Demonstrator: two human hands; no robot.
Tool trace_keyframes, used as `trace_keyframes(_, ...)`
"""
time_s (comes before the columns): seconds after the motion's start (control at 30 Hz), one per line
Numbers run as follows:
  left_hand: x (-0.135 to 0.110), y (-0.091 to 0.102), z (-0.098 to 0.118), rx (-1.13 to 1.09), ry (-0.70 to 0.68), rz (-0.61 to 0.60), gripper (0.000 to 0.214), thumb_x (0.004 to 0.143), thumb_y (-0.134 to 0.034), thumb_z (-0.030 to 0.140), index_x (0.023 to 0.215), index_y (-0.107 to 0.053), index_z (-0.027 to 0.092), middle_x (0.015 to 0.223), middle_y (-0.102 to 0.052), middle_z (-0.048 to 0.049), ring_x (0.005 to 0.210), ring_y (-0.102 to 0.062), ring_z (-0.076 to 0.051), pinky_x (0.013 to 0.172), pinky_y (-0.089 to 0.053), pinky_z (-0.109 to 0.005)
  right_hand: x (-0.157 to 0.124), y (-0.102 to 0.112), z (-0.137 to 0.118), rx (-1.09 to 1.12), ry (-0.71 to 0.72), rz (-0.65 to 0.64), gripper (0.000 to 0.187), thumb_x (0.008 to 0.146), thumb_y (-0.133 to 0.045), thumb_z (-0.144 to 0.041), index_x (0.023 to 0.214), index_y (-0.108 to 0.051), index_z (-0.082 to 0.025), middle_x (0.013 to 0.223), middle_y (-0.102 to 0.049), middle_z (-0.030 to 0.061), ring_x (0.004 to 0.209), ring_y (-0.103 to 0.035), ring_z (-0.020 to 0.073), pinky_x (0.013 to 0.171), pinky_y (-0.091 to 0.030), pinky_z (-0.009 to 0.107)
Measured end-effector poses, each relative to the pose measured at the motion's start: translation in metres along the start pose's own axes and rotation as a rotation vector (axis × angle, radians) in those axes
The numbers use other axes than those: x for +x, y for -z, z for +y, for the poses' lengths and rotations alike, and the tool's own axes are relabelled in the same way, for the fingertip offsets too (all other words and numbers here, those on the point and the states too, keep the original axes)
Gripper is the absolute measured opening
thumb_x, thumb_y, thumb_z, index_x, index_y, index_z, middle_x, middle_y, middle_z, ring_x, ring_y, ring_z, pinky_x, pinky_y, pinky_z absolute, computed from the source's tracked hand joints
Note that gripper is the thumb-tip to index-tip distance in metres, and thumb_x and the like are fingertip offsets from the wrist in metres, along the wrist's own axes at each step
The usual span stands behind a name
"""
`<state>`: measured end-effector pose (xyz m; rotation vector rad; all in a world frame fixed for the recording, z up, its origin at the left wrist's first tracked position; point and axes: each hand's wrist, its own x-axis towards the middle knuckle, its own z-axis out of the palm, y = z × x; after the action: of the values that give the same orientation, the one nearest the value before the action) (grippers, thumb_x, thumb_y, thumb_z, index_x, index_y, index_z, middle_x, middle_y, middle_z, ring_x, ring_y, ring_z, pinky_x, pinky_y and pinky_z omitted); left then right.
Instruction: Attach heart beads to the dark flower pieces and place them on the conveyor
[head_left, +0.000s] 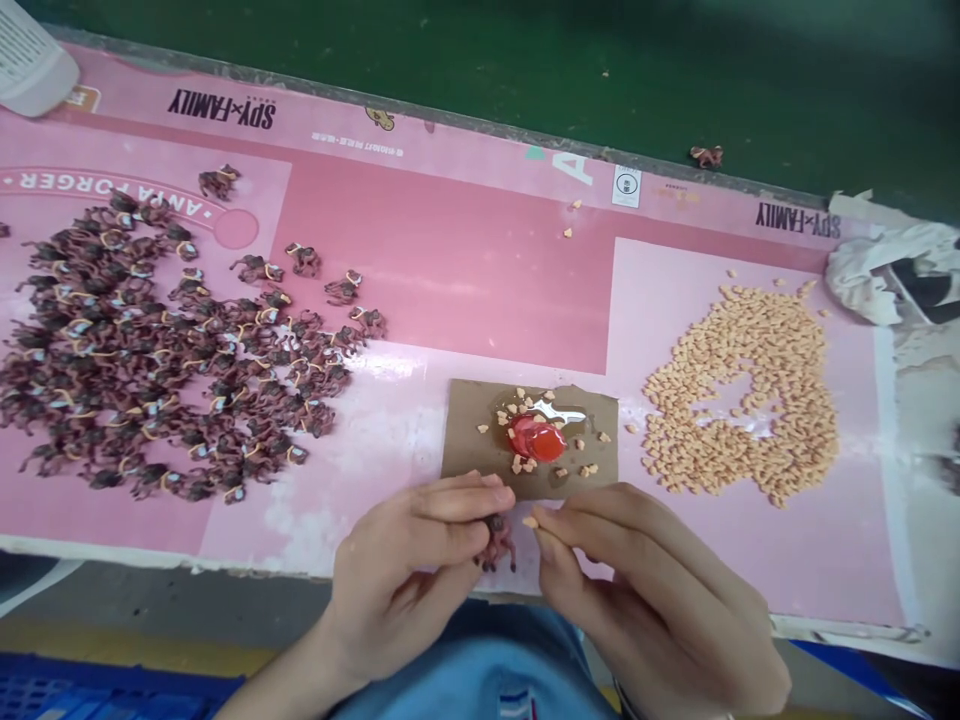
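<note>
My left hand (420, 565) is closed on a small dark reddish-brown animal figurine (498, 543), whose legs stick out past my fingertips. Close by on the right, my right hand (645, 590) pinches a tiny tan plastic piece (530, 522) between thumb and forefinger, a short gap away from the figurine. Just beyond my hands lies a piece of brown cardboard (469, 425) bearing a red cap-like item (538, 440), a wet glossy puddle and several scattered tan pieces. The underside of the figurine is hidden by my left fingers.
A large heap of similar figurines (150, 350) covers the table's left side. A pile of tan pieces (787, 400) lies at right. A white bottle (34, 65) is at the far left, crumpled white wrapping (862, 275) at the right edge. One figurine (706, 156) rests on the green surface (480, 60).
</note>
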<state>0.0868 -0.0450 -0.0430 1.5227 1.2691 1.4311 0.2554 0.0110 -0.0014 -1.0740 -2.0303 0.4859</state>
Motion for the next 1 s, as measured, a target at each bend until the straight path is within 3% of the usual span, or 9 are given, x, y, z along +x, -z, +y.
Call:
trace_keyframes(0.07,0.003,0.002,0.0,0.037,-0.059,0.012,0.019,0.096,-0.065,0.005,0.101,-0.065,0.024,0.104,-0.084,-0.004,0.101,-0.08,-0.018,0.093,-0.068,-0.034,-0.001,0.0,0.001,0.034,-0.022,-0.012,0.021,0.087,-0.066,-0.002,0.086,-0.069,-0.023,0.069,-0.073,-0.0016,0.055,-0.068,0.0115,0.055,-0.06,0.019)
trace_keyframes(0.17,0.005,0.003,-0.001,0.101,-0.111,0.06,0.011,0.1,-0.066,0.016,0.094,-0.066,0.024,0.094,-0.085,-0.0005,0.088,-0.077,-0.015,0.078,-0.069,-0.029,-0.003,0.001,0.003,0.103,-0.066,-0.039,0.018,0.087,-0.066,-0.004,0.086,-0.068,-0.021,0.073,-0.073,-0.0003,0.059,-0.069,0.0115,0.056,-0.06,0.018)
trace_keyframes(0.3,0.003,-0.002,-0.002,0.162,-0.153,0.12,0.015,0.104,-0.063,0.026,0.09,-0.068,0.022,0.09,-0.084,-0.0002,0.086,-0.076,-0.014,0.068,-0.067,-0.024,-0.003,-0.001,0.0,0.18,-0.098,-0.044,0.019,0.085,-0.066,-0.002,0.085,-0.069,-0.021,0.071,-0.073,-0.0007,0.056,-0.068,0.0108,0.054,-0.059,0.018)
trace_keyframes(0.5,-0.003,-0.002,-0.004,0.199,-0.194,0.128,0.011,0.102,-0.065,0.02,0.096,-0.074,0.023,0.09,-0.083,0.0001,0.089,-0.077,-0.016,0.074,-0.07,-0.028,0.0,0.0,-0.003,0.158,-0.088,-0.044,0.022,0.082,-0.065,-0.002,0.083,-0.069,-0.023,0.068,-0.073,-0.0022,0.052,-0.068,0.0115,0.051,-0.059,0.018)
trace_keyframes(0.67,-0.004,0.001,-0.004,0.293,-0.219,0.068,0.012,0.103,-0.062,0.018,0.097,-0.072,0.021,0.09,-0.083,-0.0014,0.092,-0.078,-0.016,0.079,-0.071,-0.028,-0.006,0.004,-0.007,-0.035,0.015,-0.172,0.024,0.084,-0.063,-0.003,0.094,-0.073,-0.023,0.074,-0.077,-0.0012,0.058,-0.072,0.0122,0.06,-0.063,0.018)
trace_keyframes(0.73,-0.002,0.0,-0.003,0.295,-0.222,0.038,0.015,0.106,-0.057,0.018,0.097,-0.07,0.019,0.088,-0.082,-0.0023,0.092,-0.079,-0.015,0.084,-0.07,-0.025,-0.011,0.001,-0.01,-0.088,0.032,-0.081,0.022,0.087,-0.06,-0.005,0.096,-0.072,-0.022,0.071,-0.076,-0.0017,0.055,-0.07,0.011,0.061,-0.062,0.017)
trace_keyframes(0.8,0.0,-0.002,-0.002,0.264,-0.226,0.017,0.015,0.107,-0.055,0.018,0.101,-0.069,0.019,0.087,-0.081,-0.0033,0.09,-0.08,-0.014,0.087,-0.069,-0.025,-0.013,0.0,-0.012,-0.072,0.016,-0.018,0.021,0.089,-0.057,-0.006,0.095,-0.071,-0.02,0.069,-0.074,-0.0017,0.054,-0.069,0.0103,0.061,-0.062,0.017)
trace_keyframes(0.93,0.0,-0.007,0.002,0.22,-0.174,0.074,0.013,0.101,-0.063,0.013,0.108,-0.072,0.019,0.092,-0.08,-0.0047,0.088,-0.08,-0.014,0.088,-0.067,-0.02,-0.015,0.013,-0.005,0.032,-0.017,-0.176,0.027,0.086,-0.06,-0.003,0.101,-0.075,-0.021,0.08,-0.077,0.0008,0.063,-0.073,0.0123,0.061,-0.062,0.019)
trace_keyframes(1.0,0.0,-0.009,0.003,0.206,-0.137,0.081,0.015,0.097,-0.067,0.009,0.105,-0.073,0.019,0.092,-0.08,-0.0046,0.085,-0.08,-0.014,0.085,-0.067,-0.019,-0.02,0.023,0.003,0.046,-0.068,-0.143,0.028,0.088,-0.062,-0.003,0.103,-0.075,-0.022,0.082,-0.077,0.0013,0.064,-0.072,0.0132,0.058,-0.062,0.021)
